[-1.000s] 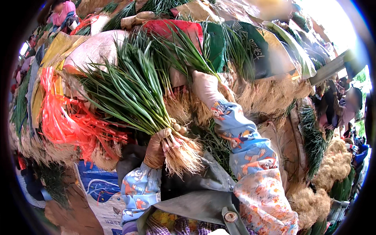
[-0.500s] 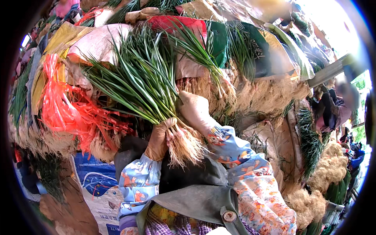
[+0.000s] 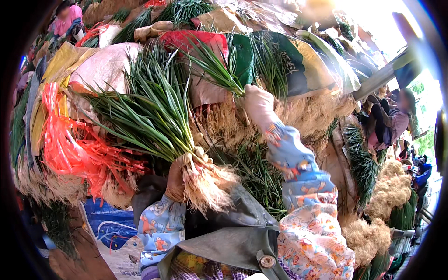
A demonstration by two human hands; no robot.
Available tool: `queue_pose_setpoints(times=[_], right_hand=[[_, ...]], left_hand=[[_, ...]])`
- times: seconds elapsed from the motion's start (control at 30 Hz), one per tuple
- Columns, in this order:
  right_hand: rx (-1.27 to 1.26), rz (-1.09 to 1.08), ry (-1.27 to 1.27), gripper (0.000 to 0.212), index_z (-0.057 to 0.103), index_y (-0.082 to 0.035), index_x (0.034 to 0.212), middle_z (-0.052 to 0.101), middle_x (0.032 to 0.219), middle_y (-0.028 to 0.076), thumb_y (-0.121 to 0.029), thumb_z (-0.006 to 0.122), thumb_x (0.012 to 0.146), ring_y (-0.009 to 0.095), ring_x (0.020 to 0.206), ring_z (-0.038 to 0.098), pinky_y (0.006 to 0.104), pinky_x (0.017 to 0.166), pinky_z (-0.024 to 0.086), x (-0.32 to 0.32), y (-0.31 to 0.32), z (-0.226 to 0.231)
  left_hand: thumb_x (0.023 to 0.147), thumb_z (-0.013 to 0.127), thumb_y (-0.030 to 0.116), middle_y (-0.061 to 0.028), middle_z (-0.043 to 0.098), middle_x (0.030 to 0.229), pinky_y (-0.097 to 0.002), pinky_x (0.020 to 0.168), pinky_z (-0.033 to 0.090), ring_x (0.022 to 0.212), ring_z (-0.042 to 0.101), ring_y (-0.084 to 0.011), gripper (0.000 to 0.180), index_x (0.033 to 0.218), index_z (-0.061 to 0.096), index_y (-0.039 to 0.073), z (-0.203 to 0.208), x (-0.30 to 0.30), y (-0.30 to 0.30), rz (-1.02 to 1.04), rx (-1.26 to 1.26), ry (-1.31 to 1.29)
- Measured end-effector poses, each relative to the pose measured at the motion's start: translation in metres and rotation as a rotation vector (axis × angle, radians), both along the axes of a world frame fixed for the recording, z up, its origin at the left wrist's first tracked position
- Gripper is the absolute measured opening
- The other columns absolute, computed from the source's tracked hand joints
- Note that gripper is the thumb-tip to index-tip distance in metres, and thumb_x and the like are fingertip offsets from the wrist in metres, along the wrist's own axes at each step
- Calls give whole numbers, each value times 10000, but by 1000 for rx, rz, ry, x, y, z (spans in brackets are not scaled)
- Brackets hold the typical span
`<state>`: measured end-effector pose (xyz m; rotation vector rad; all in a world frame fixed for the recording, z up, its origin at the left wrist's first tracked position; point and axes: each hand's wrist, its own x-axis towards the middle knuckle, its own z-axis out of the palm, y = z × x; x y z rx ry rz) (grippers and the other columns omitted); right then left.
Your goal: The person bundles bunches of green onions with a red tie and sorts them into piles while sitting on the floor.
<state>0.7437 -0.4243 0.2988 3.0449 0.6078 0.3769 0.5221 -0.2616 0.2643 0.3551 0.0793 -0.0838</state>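
A thick bunch of green onions (image 3: 163, 116), long dark leaves and pale hairy roots, is held at the root end by my gloved left hand (image 3: 177, 175). Its leaves fan out up and to the left, and its roots (image 3: 210, 189) hang over my lap. My right hand (image 3: 259, 105) reaches forward, closed on the lower end of a smaller bundle of green onions (image 3: 217, 72). That bundle lies over a red and pink sack (image 3: 205, 44). My right fingers hide its roots.
A hank of red plastic ties (image 3: 70, 135) hangs at the left. Rows of rooted onions (image 3: 308, 114) lie under sacks ahead. Loose green leaves (image 3: 256, 172) lie below my right arm. A metal rail (image 3: 382, 81) crosses the right. Other people (image 3: 394, 116) sit at the sides.
My right hand has left the big bunch and moved forward to grip the smaller bundle. My left hand with the big bunch has shifted slightly left and down.
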Motion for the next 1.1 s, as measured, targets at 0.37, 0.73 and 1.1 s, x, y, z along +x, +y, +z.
queue_pose_setpoints(times=[0.37,0.73,1.1], right_hand=[[1023,119,1179,258,586,-11,1014,627,804,40,-189,606,827,74,667,577,186,518,430,-103,51,6],[410,373,266,142,536,-48,730,577,654,163,-179,544,785,331,627,580,393,569,464,-115,81,-17],[-206,467,662,178,590,-94,917,632,776,92,-214,498,824,231,706,628,315,662,511,-92,-9,-28]], left_hand=[[840,534,215,-136,594,630,-311,653,518,645,617,-228,257,688,558,9,-25,-4,15,-91,358,102],[839,523,180,-136,580,562,-179,319,354,352,450,-108,234,745,560,-31,-21,-7,14,20,358,197],[773,606,191,-137,550,1023,-381,752,511,874,580,-238,405,1101,478,-11,-9,-7,11,-25,-53,79]])
